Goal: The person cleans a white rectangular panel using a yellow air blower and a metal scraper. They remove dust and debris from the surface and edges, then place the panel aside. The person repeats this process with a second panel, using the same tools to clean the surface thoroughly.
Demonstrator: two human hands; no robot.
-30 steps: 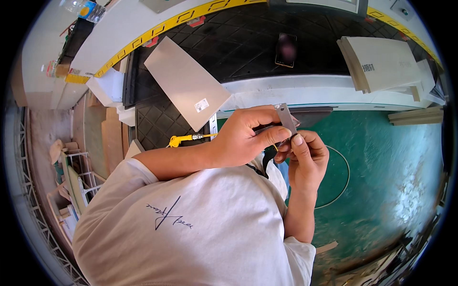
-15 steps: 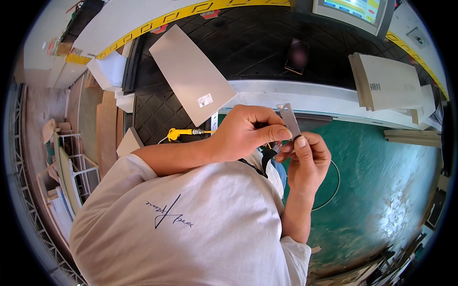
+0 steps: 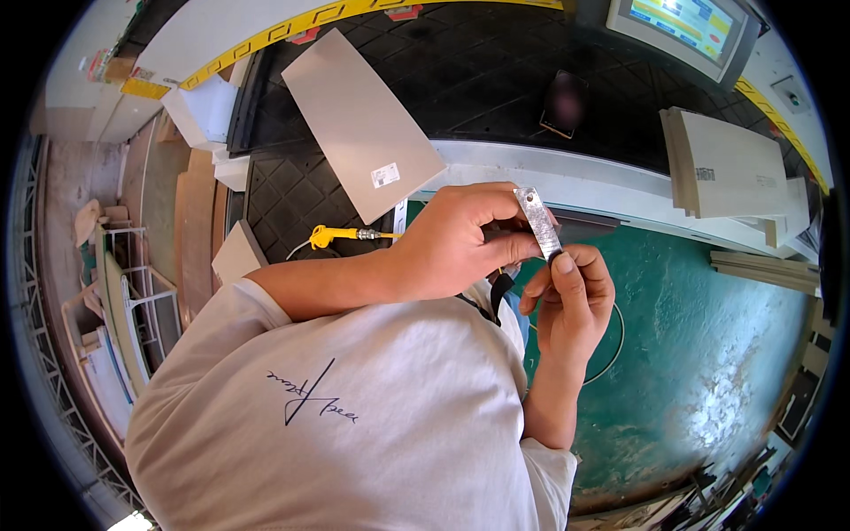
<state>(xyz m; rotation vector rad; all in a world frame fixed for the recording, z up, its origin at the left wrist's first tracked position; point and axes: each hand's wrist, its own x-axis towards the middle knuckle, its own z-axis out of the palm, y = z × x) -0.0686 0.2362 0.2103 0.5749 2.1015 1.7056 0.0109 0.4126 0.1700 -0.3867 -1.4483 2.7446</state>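
Note:
In front of my chest, both hands meet at a thin flat metal strip (image 3: 539,221), silver and mottled, with a small hole by its upper end. My right hand (image 3: 574,305) pinches the strip's lower end between thumb and curled fingers. Bent fingers and thumb of my left hand (image 3: 452,237) close on its left edge, partly hidden behind it. Below the hands hangs a dark strap (image 3: 501,288); what it belongs to is hidden.
A long beige board (image 3: 365,133) with a white label lies on the black bench, near a phone (image 3: 564,103). A yellow air-gun-like tool (image 3: 335,235) is left of my hands. Stacked boards (image 3: 730,168) and a screen (image 3: 682,26) stand right.
The strip has been turned, so its mottled bright face now shows. My left thumb has slipped from its front to its edge. The view has shifted slightly.

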